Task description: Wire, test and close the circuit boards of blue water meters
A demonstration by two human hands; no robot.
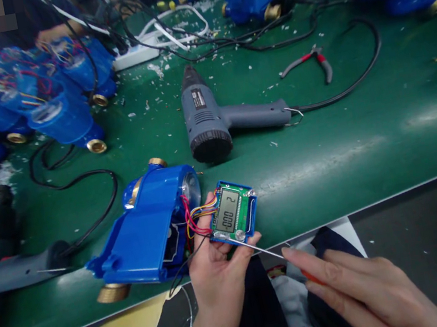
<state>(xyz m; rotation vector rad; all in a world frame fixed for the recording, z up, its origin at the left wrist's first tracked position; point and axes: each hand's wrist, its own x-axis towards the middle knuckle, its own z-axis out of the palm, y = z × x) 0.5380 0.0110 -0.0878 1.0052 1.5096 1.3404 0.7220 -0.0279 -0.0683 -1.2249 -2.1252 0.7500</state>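
The left hand [214, 268] was clamped on a small green circuit board [233, 214] with an LCD display reading digits, seated in a blue frame; the thumb lay along the board's near edge and the fingers were behind it, largely hidden. The right hand [361, 287], below and to the right of the left, was closed around a thin screwdriver [265, 251] with an orange handle mostly covered by the fingers; its metal tip met the board's lower corner, just beside the left thumb. Coloured wires [194, 218] ran from the board's left edge into a blue water meter housing [145, 230], which lay tilted on the green work table [365, 132] immediately left of the holding hand, a brass fitting showing at each end. Beyond the hands, further onto the table, a grey heat gun [214, 119] lay on its side, its black cord trailing right; red-handled pliers [310, 62] lay beyond that, well apart from both hands. More blue meters [53, 113] were massed at the far left; another person's hand [52, 35] rested among them.
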